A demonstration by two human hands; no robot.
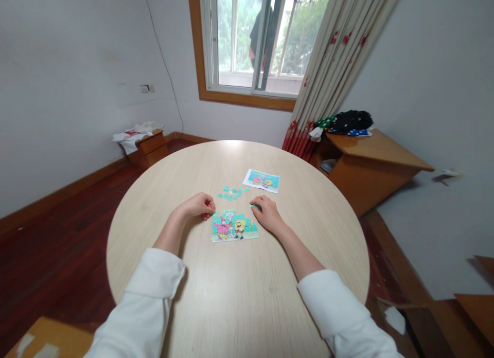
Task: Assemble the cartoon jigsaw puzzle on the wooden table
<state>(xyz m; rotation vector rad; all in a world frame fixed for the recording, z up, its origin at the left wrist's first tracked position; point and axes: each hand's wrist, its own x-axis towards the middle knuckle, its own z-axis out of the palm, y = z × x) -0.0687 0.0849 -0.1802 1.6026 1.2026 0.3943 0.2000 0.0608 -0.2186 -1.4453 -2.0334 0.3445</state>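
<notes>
A partly assembled jigsaw puzzle with cartoon figures lies flat on the round table, its top edge uneven. My left hand is at its upper left corner, fingers curled with the tips pinched together; what is between them is too small to make out. My right hand is just beyond the upper right side, thumb and fingers closed on a small teal puzzle piece. Several loose teal puzzle pieces are scattered above the puzzle. Behind them to the right lies a printed reference picture showing the same cartoon figures.
The pale round table fills the middle. A wooden cabinet with cloths on top stands at right, beside a long curtain. At the back left is a small wooden drawer unit with papers or cloth. A window is straight ahead.
</notes>
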